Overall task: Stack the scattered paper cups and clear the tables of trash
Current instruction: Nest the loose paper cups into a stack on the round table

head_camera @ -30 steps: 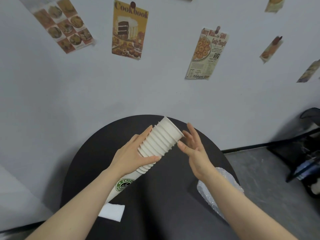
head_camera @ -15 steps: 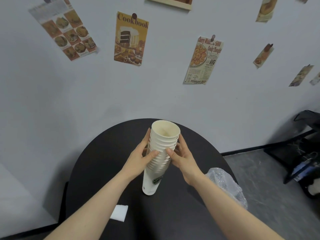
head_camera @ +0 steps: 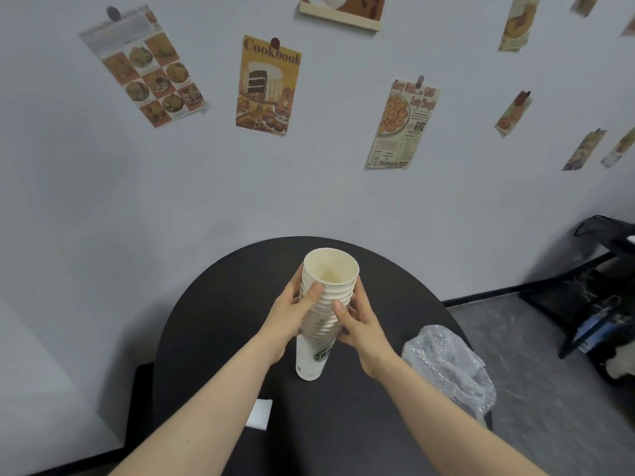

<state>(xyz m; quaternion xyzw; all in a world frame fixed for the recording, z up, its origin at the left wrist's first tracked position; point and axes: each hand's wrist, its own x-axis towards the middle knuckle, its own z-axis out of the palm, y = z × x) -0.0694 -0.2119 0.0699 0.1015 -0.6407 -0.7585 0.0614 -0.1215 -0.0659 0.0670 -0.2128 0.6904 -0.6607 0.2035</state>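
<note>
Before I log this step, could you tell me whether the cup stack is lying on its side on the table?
No, the cup stack stands upright on the black table, held by the left hand and right hand.

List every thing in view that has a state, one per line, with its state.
cup stack: upright, nested, base on the table, top cup open and empty
left hand: grips the stack's left side
right hand: grips the stack's right side
plastic bag: crumpled, lying at the table's right edge
white napkin: flat on the table, left of the stack
round table: black, bears the stack, bag and napkin
</note>
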